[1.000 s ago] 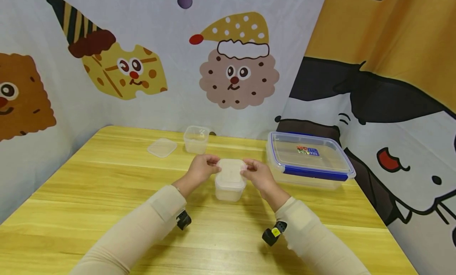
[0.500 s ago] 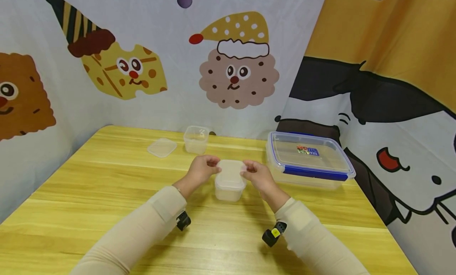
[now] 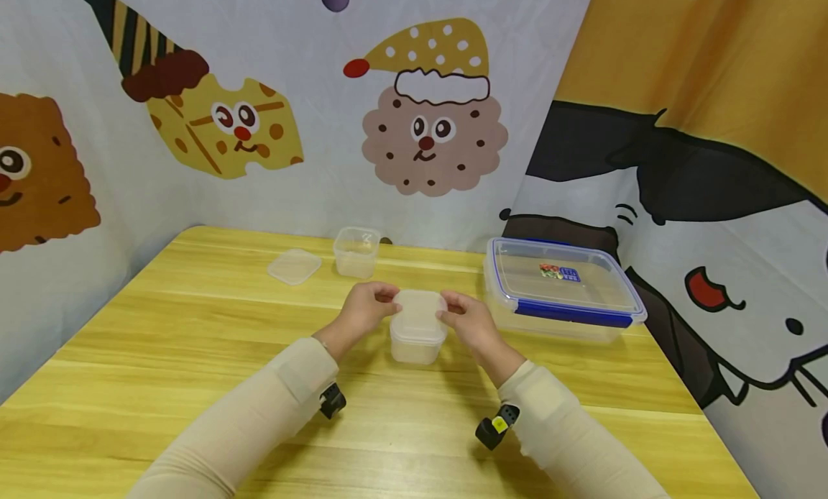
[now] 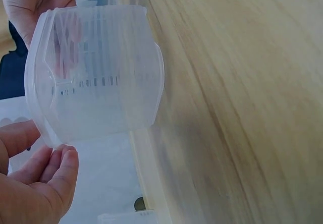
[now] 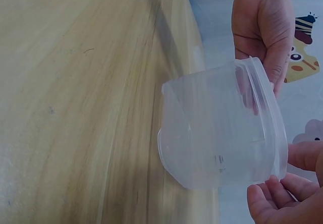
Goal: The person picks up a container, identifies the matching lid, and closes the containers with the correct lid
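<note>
A small clear plastic food container (image 3: pixel 416 351) stands on the wooden table in front of me, its frosted lid (image 3: pixel 419 313) lying over its top. My left hand (image 3: pixel 362 313) pinches the far left corner of the rim, thumb on the lid and fingers under the edge. At the opposite far corner, my right hand (image 3: pixel 474 325) pinches in the same way. In the left wrist view the container (image 4: pixel 101 77) shows faint markings on its side wall, and the fingertips (image 4: pixel 68 163) meet just below its rim. The right wrist view shows the lid's edge (image 5: pixel 275 118) along the container's top.
Behind my left hand stands a second small clear container (image 3: pixel 356 254) without a lid. A loose square lid (image 3: pixel 295 267) lies left of it. To the right sits a large clear box (image 3: pixel 563 287) with blue clips. A printed curtain (image 3: pixel 278 211) hangs behind the table (image 3: pixel 194 326).
Both hands keep their hold on the container and barely move. The head view shifts very slightly; everything else stays in place.
</note>
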### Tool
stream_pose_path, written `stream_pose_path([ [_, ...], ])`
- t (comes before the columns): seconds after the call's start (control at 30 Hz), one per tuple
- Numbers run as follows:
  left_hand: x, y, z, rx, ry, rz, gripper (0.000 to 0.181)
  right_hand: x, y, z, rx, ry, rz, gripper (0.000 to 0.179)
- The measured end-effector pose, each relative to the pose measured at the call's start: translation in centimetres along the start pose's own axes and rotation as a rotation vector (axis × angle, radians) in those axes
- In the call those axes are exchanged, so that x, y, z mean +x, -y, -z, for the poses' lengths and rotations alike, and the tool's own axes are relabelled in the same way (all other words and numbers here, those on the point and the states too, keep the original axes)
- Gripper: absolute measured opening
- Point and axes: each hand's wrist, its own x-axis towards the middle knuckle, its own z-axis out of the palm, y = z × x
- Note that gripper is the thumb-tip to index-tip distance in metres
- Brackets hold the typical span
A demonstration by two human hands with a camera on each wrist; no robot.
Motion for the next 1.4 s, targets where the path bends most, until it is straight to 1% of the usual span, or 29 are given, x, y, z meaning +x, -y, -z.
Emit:
stream_pose_path([
  [0.13, -0.05, 0.05, -0.07, 0.005, -0.001, -0.007, 0.031, 0.03, -0.16, -0.10, -0.003, -0.002, -0.014, 0.046],
  [0.33, -0.07, 0.30, -0.20, 0.003, -0.005, -0.013, 0.030, -0.14, -0.19, -0.05, 0.000, 0.010, -0.006, 0.045],
  [0.5, -0.18, 0.48, -0.29, 0.019, -0.012, -0.034, 0.029, -0.16, -0.27, -0.01, -0.004, 0.011, -0.009, 0.046],
  [0.87, -0.43, 0.68, -0.33, 0.043, -0.023, -0.053, 0.030, -0.15, -0.38, 0.03, -0.019, 0.010, -0.016, 0.047],
  [1.0, -0.49, 0.78, -0.33, 0.030, -0.028, -0.059, 0.030, -0.26, -0.41, 0.14, -0.043, 0.010, 0.010, 0.047],
  [1.13, -0.49, 0.81, -0.30, -0.016, -0.033, -0.047, 0.030, -0.33, -0.43, 0.18, -0.060, 0.011, 0.035, 0.046],
  [1.23, -0.47, 0.81, -0.30, -0.034, -0.034, -0.047, 0.030, -0.37, -0.49, 0.15, -0.058, 0.009, 0.040, 0.047],
  [1.4, -0.45, 0.87, -0.38, -0.015, -0.024, -0.061, 0.029, -0.54, -0.46, 0.10, -0.050, -0.003, 0.040, 0.047],
])
